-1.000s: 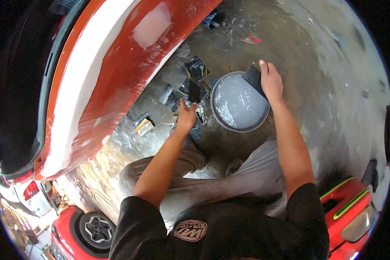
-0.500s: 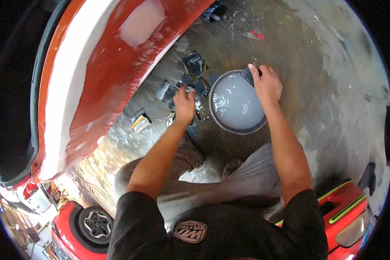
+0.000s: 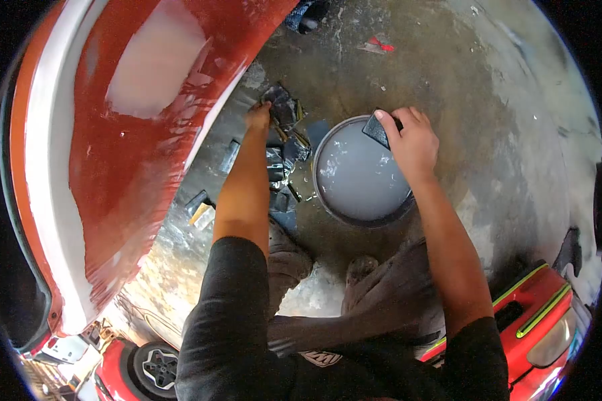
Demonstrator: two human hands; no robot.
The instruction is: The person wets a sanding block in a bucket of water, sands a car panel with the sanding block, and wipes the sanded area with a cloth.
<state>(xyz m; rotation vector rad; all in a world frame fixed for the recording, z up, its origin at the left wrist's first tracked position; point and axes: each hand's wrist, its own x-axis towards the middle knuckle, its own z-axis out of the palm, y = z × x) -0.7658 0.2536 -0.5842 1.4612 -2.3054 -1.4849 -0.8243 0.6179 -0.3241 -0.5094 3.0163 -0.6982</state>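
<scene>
My right hand (image 3: 416, 142) is closed around a dark sanding block (image 3: 376, 131), held over the upper right rim of a round grey bucket (image 3: 316, 175). Cloudy grey water (image 3: 358, 175) fills the bucket. Left of it, wet black sandpaper pieces (image 3: 294, 148) lie scattered and overlapping on the floor. My left hand (image 3: 258, 116) is at the far end of that pile, its fingers closed at the edge of a black sandpaper sheet (image 3: 282, 107). Part of its grip is hidden by the hand itself.
A red car panel with a pale filler patch (image 3: 157, 60) rises at the left. Separate folded sandpaper (image 3: 201, 212) lies near it. A dark cup-like object (image 3: 308, 17) and a red scrap (image 3: 381, 45) are farther off. Red vehicle parts (image 3: 532, 327) stand behind at right.
My left hand has moved forward from the middle of the sandpaper pile to its far sheet. My right hand still holds the block at the bucket rim. The view has shifted.
</scene>
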